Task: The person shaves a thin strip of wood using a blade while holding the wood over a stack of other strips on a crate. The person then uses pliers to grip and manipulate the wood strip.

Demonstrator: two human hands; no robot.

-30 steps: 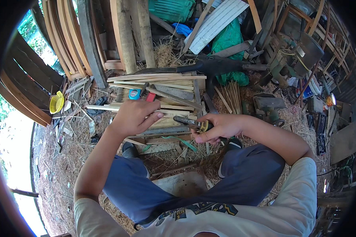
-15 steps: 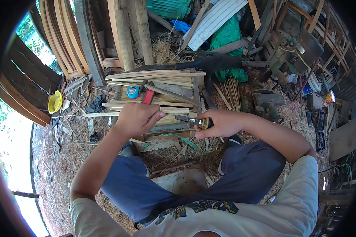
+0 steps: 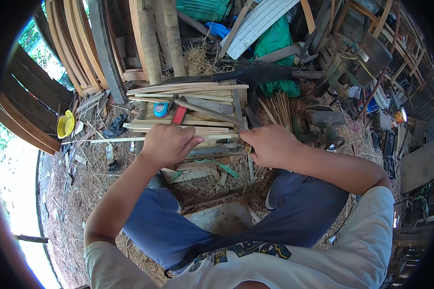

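Observation:
My left hand (image 3: pixel 169 145) is closed round a thin pale wooden strip (image 3: pixel 122 140), which shows on both sides of the fist. Opposite it, my right hand (image 3: pixel 269 143) is closed on a small hand tool with a brass-yellow part (image 3: pixel 249 148). Most of this tool is hidden under the fingers, and its kind is unclear. Both hands are over a low wooden bench. Several other wooden strips (image 3: pixel 188 91) lie across the bench. Beyond my left fist lie a red and dark tool (image 3: pixel 180 115) and a blue tape measure (image 3: pixel 160 109).
Long boards (image 3: pixel 101 48) lean at the far left. A yellow plastic bowl (image 3: pixel 65 124) sits at left. Beyond the bench are a green plastic bag (image 3: pixel 278 48) and a bundle of thin sticks (image 3: pixel 280 111). A rusty bench vise (image 3: pixel 325 123) stands at right. Shavings litter the floor.
My right hand has turned palm down and moved slightly forward, now covering most of the tool it holds. My left hand stays almost still.

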